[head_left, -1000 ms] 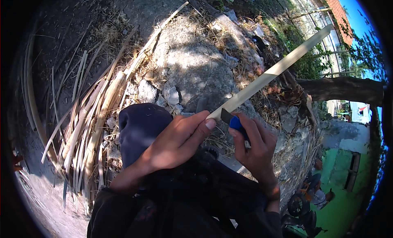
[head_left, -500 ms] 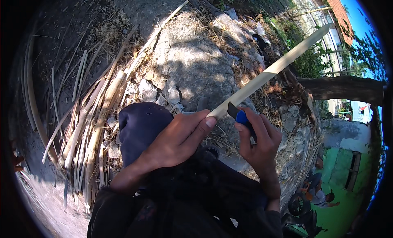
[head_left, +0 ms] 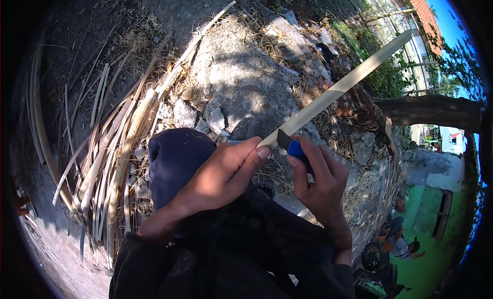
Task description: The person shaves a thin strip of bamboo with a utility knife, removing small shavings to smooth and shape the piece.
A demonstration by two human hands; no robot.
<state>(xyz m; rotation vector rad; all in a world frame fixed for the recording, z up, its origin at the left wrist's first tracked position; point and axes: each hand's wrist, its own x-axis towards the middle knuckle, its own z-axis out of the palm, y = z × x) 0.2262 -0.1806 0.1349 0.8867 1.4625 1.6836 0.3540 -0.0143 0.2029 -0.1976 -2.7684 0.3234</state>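
Head view, big to small: green wall (head_left: 418, 211) at lower right, tipped sideways by the lens; dark tree trunk (head_left: 431, 114) above it; pile of long split strips (head_left: 120, 155) on the ground to my left, well apart from the work. Dark cloth over my knee (head_left: 179, 163) sits just beside my left wrist. Pale strip (head_left: 341, 88) is out in front of me, slanting from my left fingers up to the right, far end free in the air. Left hand (head_left: 221, 173) pinches its near end between thumb and fingers; how much tail is inside the fist, I can't tell. Right hand (head_left: 323, 175) is wrapped on the blue-ended knife (head_left: 295, 149), thumb and fingers closed on the handle. Dark blade (head_left: 283, 139) lies across the strip just past my left thumb (head_left: 263, 152). Can't tell which way the edge faces, or how deep it bites, if at all. To do this well, I'd say: lock the left pinch, since the long free end should want to twist; low blade angle, light even pressure, strokes directed away from that thumb; ease off if the edge digs in.
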